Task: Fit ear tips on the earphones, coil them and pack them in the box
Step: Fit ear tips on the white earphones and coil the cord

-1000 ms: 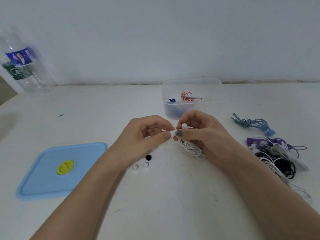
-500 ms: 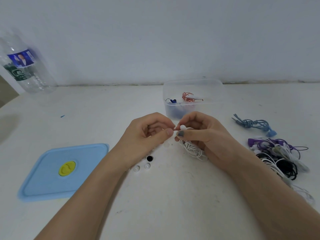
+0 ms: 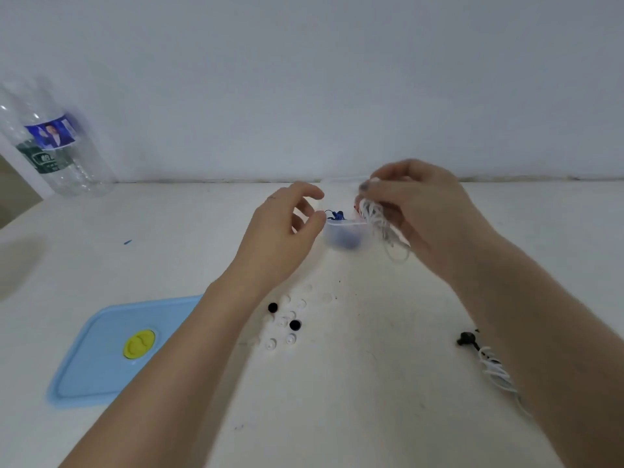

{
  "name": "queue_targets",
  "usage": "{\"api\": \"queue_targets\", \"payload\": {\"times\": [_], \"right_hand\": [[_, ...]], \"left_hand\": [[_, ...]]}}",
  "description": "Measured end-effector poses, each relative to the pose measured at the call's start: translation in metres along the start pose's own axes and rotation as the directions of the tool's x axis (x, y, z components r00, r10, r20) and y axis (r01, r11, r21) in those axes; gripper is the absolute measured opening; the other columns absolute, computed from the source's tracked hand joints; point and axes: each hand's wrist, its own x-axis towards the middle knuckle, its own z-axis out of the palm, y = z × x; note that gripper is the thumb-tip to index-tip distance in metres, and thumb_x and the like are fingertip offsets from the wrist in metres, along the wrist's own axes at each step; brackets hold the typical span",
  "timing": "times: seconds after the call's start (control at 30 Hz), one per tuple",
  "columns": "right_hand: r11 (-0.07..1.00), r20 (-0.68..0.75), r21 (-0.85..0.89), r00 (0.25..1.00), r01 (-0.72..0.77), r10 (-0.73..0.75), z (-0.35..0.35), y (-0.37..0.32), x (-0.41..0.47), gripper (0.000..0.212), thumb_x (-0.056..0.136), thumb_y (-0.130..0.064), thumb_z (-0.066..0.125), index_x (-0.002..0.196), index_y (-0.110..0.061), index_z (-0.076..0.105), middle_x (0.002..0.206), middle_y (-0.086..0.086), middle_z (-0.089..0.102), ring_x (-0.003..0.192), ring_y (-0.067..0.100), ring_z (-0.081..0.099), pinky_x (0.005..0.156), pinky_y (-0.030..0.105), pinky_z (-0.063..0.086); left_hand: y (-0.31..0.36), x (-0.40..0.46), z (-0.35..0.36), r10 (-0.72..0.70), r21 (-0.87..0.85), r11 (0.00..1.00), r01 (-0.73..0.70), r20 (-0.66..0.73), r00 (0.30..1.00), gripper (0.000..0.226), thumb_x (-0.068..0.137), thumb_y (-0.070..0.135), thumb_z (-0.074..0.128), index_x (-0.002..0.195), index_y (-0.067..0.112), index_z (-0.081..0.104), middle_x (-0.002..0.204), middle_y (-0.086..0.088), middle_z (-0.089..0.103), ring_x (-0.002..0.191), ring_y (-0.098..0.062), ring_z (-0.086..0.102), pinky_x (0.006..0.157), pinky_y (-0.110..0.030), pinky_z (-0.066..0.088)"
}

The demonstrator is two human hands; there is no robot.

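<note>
Right hand (image 3: 418, 211) raised over the right end of the clear plastic box (image 3: 344, 236), grip clamped on a coiled bundle of white earphones (image 3: 381, 228): thumb and forefinger pinched together at the top of the bundle, near a white earbud, remaining fingers curled behind the loops. Cable loops hung down below the fingers, draped just in front of the box's right wall; blurred by motion, so contact with the box could not be told. Left hand (image 3: 287, 231) held just left of the box, grip apart and holding nothing, fingers loosely curved, thumb tip touching or almost touching the box's near-left rim. Inside the box, a blue earphone set (image 3: 337, 216) at the left end, and a trace of red cable mostly hidden behind the white bundle.

On the tabletop (image 3: 354, 383), near of the hands, a scatter of loose ear tips (image 3: 283, 319): mostly white or clear, two black. Further left and nearer, the light-blue box lid (image 3: 101, 359) lay flat, a yellow valve (image 3: 139, 343) at its centre. At the near right, partly hidden behind the right forearm, another white earphone cable (image 3: 496, 369) with a black plug end (image 3: 467, 340). Far left against the wall, a clear plastic water bottle (image 3: 57, 143) with a blue and green label.
</note>
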Motion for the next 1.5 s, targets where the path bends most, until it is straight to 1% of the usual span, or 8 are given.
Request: {"api": "queue_targets", "payload": {"times": [0.2,0.33,0.6,0.87,1.03,1.17,1.3,1.5], "right_hand": [[0.946,-0.124,-0.270,0.981,-0.181,0.152,0.014,-0.008,0.081,0.018,0.076,0.009,0.072,0.091,0.000,0.066,0.092,0.020,0.065,0.074,0.023,0.064,0.077,0.032,0.061],[0.844,-0.178,-0.451,0.956,-0.289,0.232,0.022,0.007,0.107,0.023,0.076,0.005,0.071,0.067,-0.008,0.054,0.084,0.014,0.064,0.078,0.025,0.065,0.089,0.039,0.059],[0.608,-0.126,-0.754,0.963,-0.250,0.239,0.045,0.010,0.093,0.017,0.087,0.000,0.042,0.072,-0.007,0.046,0.072,0.015,0.064,0.069,0.027,0.068,0.054,0.026,0.042],[0.558,0.024,-0.826,0.985,-0.076,0.170,0.007,-0.046,0.056,0.024,0.093,-0.002,0.049,0.110,0.007,0.063,0.098,0.021,0.072,0.084,0.034,0.074,0.080,0.043,0.062],[0.187,0.106,-0.982,0.904,0.029,0.415,-0.030,-0.075,-0.006,0.017,0.091,0.000,0.057,0.102,0.007,0.067,0.086,0.017,0.075,0.066,0.023,0.070,0.062,0.031,0.060],[-0.060,0.030,-0.995,0.800,0.083,0.600,-0.056,-0.064,-0.066,0.018,0.083,-0.009,0.067,0.098,0.000,0.068,0.076,0.008,0.076,0.069,0.020,0.073,0.056,0.025,0.057],[-0.254,0.081,-0.946,0.902,0.204,0.424,-0.068,-0.028,-0.111,0.024,0.079,-0.020,0.064,0.102,-0.013,0.063,0.095,0.003,0.066,0.081,0.022,0.060,0.054,0.024,0.039],[-0.271,0.160,-0.935,0.956,0.227,0.247,-0.080,0.002,-0.136,0.027,0.088,-0.016,0.056,0.115,-0.019,0.057,0.117,0.007,0.046,0.111,0.028,0.049,0.076,0.033,0.042]], "left_hand": [[0.005,0.036,0.010,-0.123,0.200,0.975,0.095,0.132,0.984,0.014,0.097,0.034,0.059,0.103,0.024,0.067,0.095,0.000,0.066,0.085,-0.015,0.058,0.076,-0.032,0.048],[0.008,0.047,0.014,-0.161,0.333,0.937,0.104,0.149,0.976,0.013,0.092,0.030,0.058,0.094,0.019,0.066,0.090,0.004,0.064,0.081,-0.018,0.057,0.069,-0.031,0.045],[0.018,0.049,0.008,-0.096,0.445,0.895,-0.007,0.209,0.973,0.027,0.099,0.030,0.051,0.124,0.021,0.045,0.091,-0.005,0.064,0.086,-0.029,0.062,0.073,-0.040,0.051],[0.063,0.021,0.017,0.064,0.498,0.854,-0.152,0.190,0.980,0.022,0.102,0.029,0.045,0.115,0.011,0.040,0.088,-0.004,0.052,0.082,-0.030,0.054,0.063,-0.037,0.038],[0.086,-0.014,0.032,-0.017,0.353,0.915,-0.196,0.519,0.855,0.016,0.097,0.031,0.054,0.085,0.024,0.048,0.081,0.011,0.051,0.075,-0.014,0.051,0.065,-0.027,0.040],[0.088,-0.046,0.050,-0.112,0.366,0.901,-0.233,0.714,0.691,0.013,0.096,0.037,0.059,0.089,0.027,0.055,0.088,0.014,0.055,0.074,-0.004,0.053,0.061,-0.024,0.039],[0.078,-0.068,0.060,-0.145,0.321,0.935,-0.151,0.735,0.662,0.011,0.093,0.037,0.062,0.095,0.028,0.056,0.092,0.012,0.059,0.080,-0.011,0.059,0.063,-0.026,0.042],[0.066,-0.088,0.057,-0.115,0.204,0.978,-0.033,0.670,0.734,0.018,0.093,0.028,0.064,0.110,0.024,0.060,0.098,0.007,0.062,0.075,-0.009,0.054,0.066,-0.023,0.047]]}}
